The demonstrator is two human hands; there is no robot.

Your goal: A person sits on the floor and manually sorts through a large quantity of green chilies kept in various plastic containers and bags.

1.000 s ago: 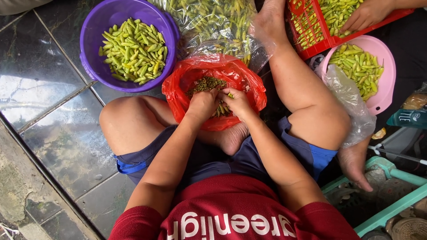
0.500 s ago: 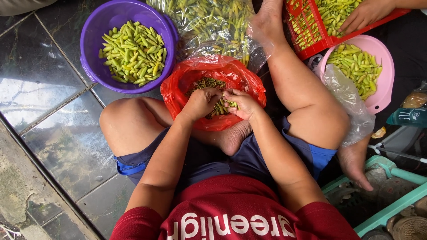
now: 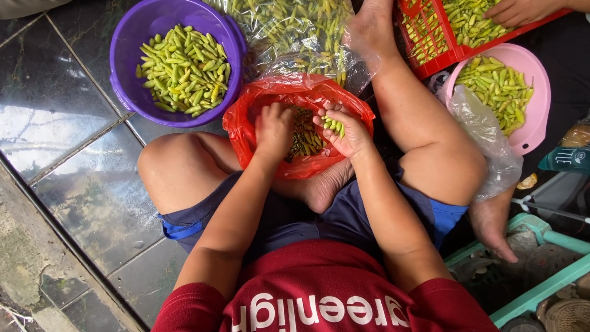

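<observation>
Your left hand is curled knuckles-up and pushed down into the red plastic bag that rests between your knees; its fingers are buried among the dark green stems piled inside, so you cannot tell from here whether it grips anything. Your right hand is cupped palm-up over the bag's right rim, fingers folded around a few small green chillies. The purple bowl of chillies stands on the tiled floor beyond your left knee, well apart from both hands, and a clear bag of chillies lies just behind the red one. To your right, a pink bowl and a red crate also hold chillies, with another person's hand resting in the crate. The risks, as I judge them: the chillies in your right palm are held loosely and could slip into the stem waste, mixing cleaned pods with scraps. The thin red bag has soft walls propped only by your legs, so a shift of either knee could collapse it and spill stems onto the wet-looking tiles. Chilli juice on bare fingers may also sting if you touch skin.
</observation>
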